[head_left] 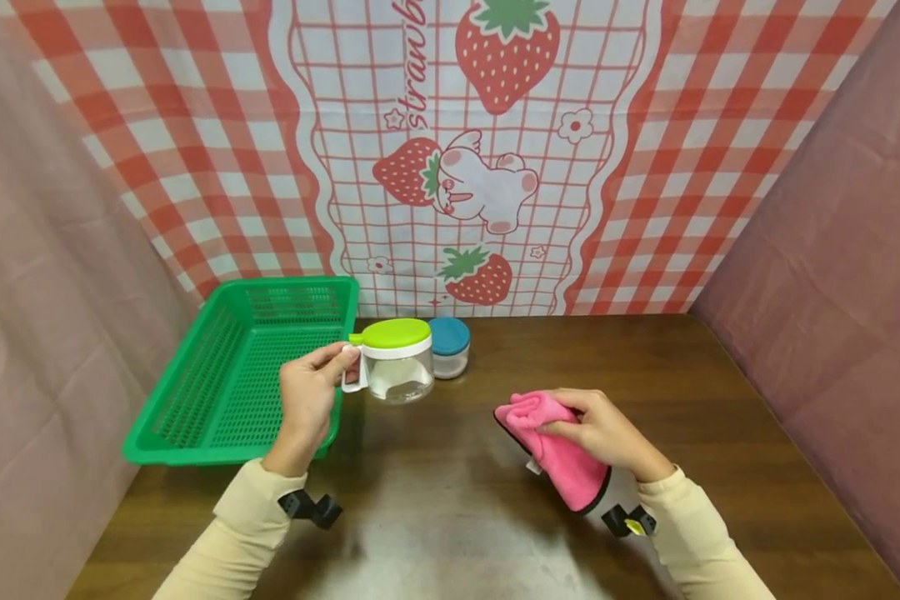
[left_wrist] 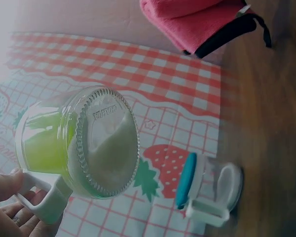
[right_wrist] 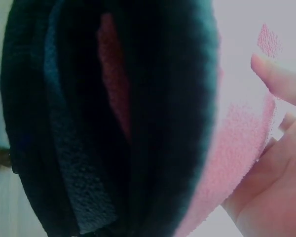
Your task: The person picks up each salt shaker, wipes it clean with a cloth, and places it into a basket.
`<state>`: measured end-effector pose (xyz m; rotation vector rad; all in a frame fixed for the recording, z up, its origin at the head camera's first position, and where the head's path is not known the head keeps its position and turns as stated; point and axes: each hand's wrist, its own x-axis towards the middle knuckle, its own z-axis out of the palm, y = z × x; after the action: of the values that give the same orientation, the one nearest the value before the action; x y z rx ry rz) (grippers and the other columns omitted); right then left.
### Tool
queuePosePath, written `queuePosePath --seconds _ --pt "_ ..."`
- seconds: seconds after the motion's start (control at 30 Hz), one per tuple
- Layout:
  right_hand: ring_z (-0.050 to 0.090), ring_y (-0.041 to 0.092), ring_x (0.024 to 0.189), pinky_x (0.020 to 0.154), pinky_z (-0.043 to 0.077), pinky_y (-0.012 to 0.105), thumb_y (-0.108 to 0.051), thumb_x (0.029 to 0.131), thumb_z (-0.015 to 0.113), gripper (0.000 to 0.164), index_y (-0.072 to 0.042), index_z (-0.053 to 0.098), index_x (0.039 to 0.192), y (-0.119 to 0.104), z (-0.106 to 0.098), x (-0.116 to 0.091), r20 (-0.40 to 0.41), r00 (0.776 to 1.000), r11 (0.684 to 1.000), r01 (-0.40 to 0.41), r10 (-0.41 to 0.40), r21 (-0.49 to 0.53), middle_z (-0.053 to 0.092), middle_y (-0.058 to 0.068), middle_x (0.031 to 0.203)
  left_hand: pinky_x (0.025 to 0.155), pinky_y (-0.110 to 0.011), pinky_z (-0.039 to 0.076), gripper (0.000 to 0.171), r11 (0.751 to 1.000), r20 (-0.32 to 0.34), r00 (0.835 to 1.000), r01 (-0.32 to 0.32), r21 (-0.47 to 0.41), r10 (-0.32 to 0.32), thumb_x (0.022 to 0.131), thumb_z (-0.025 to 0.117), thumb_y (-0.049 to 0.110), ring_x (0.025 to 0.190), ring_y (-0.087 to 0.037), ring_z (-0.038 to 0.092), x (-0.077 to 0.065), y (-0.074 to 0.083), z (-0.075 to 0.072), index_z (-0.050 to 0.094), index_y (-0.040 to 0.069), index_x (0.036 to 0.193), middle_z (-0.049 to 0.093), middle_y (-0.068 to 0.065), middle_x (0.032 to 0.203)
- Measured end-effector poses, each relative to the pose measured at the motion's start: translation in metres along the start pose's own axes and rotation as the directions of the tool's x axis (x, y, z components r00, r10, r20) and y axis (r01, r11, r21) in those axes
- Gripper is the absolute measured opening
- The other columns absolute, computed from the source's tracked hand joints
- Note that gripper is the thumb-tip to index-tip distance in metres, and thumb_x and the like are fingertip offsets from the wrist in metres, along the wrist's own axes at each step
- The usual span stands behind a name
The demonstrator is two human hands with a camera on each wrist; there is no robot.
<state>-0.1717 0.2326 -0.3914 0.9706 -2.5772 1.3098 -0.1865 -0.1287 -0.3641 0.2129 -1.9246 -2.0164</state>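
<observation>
A clear seasoning jar [head_left: 399,379] with a lime-green lid [head_left: 396,333] and white handle is held up by my left hand [head_left: 307,392], whose thumb and fingers grip the handle [left_wrist: 52,202]. White contents show through its ribbed base in the left wrist view. My right hand [head_left: 600,425] pinches a folded pink cloth [head_left: 562,462] with dark edging, above the table's right half. In the right wrist view the cloth's dark edge [right_wrist: 172,118] covers much of the picture. A second jar with a blue lid [head_left: 450,335] stands on the table behind the green-lidded one.
A green plastic basket [head_left: 168,454] with slotted sides stands at the left of the brown wooden table [head_left: 435,500]. A checked strawberry-print cloth [head_left: 630,167] hangs at the back, and plain pinkish curtains [head_left: 825,217] enclose both sides.
</observation>
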Motion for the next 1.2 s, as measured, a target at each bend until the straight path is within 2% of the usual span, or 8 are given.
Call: queuePosePath --seconds 0.13,0.37,0.57,0.93,1.2 --pt "0.063 -0.005 0.097 0.077 0.051 0.013 -0.007 0.083 0.075 0.029 -0.006 0.072 0.111 0.001 0.001 0.000 0.003 1.000 1.000 -0.006 0.006 -0.002 0.074 0.011 0.107 0.062 -0.018 0.056 0.028 1.000 -0.004 1.000 -0.022 0.011 0.022 0.089 0.070 0.006 0.062 -0.001 0.066 0.006 0.006 -0.005 0.067 -0.014 0.108 0.068 0.018 0.065" --pt "0.063 -0.004 0.095 0.077 0.052 0.015 -0.008 0.082 0.076 0.029 -0.007 0.073 0.111 0.002 0.003 -0.004 0.011 1.000 1.000 -0.025 0.025 -0.015 0.074 0.009 0.106 0.061 -0.016 0.055 0.030 0.999 -0.060 0.998 -0.035 0.019 0.036 0.089 0.069 0.008 0.062 0.002 0.066 0.016 0.013 -0.011 0.067 -0.014 0.109 0.066 0.023 0.063" --pt "0.062 -0.004 0.093 0.075 0.051 0.014 -0.008 0.081 0.077 0.028 -0.007 0.073 0.109 0.003 0.002 -0.004 -0.002 1.000 0.999 -0.012 0.012 -0.031 0.074 0.009 0.105 0.062 -0.017 0.056 0.031 0.998 -0.081 0.995 -0.048 0.027 0.050 0.089 0.070 0.011 0.062 0.001 0.066 0.030 0.018 -0.016 0.067 -0.014 0.109 0.066 0.021 0.063" --pt "0.062 -0.004 0.092 0.074 0.051 0.014 -0.009 0.083 0.076 0.027 -0.009 0.073 0.109 0.006 0.003 -0.003 0.008 1.000 0.999 -0.026 0.026 -0.021 0.074 0.008 0.105 0.057 -0.016 0.056 0.031 0.999 -0.159 0.987 -0.025 -0.040 0.019 0.087 0.070 0.003 0.056 -0.001 0.065 0.060 0.023 -0.028 0.065 -0.016 0.110 0.066 0.013 0.059" --pt "0.061 -0.005 0.092 0.073 0.051 0.013 -0.005 0.082 0.076 0.027 -0.006 0.073 0.108 0.007 0.005 -0.001 -0.002 1.000 1.000 -0.006 0.006 -0.007 0.074 0.011 0.105 0.057 -0.016 0.055 0.032 1.000 -0.203 0.979 0.016 -0.020 -0.020 0.087 0.072 0.008 0.057 -0.002 0.065 0.081 0.020 -0.036 0.067 -0.012 0.111 0.067 0.013 0.061"
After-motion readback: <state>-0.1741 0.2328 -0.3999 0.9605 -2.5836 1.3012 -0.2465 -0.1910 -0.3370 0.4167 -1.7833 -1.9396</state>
